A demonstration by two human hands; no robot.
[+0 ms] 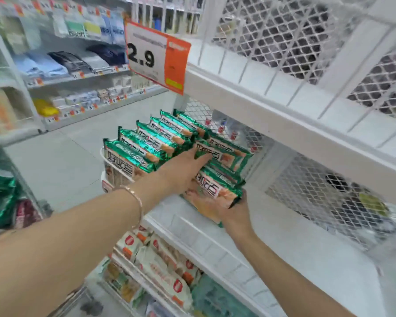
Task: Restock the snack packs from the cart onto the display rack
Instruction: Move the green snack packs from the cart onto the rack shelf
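Note:
Several green snack packs (pixel 146 143) stand in a row at the left end of a white display rack shelf (pixel 295 236). My left hand (pixel 183 170), with a bracelet on the wrist, reaches over the shelf edge and lies flat with its fingers on a green pack (pixel 224 152) in the row behind. My right hand (pixel 236 213) comes from below right and grips a small stack of green packs (pixel 215 191) from underneath, at the shelf's front edge. More green packs lie in the cart (pixel 0 193) at the far left.
A price sign reading 2.9 (pixel 156 56) hangs from the upper shelf (pixel 284 110). White mesh panels back the rack. Below, a lower shelf holds white and orange snack packs (pixel 160 266). Across the grey floor aisle stand shelves of folded clothes (pixel 62 62).

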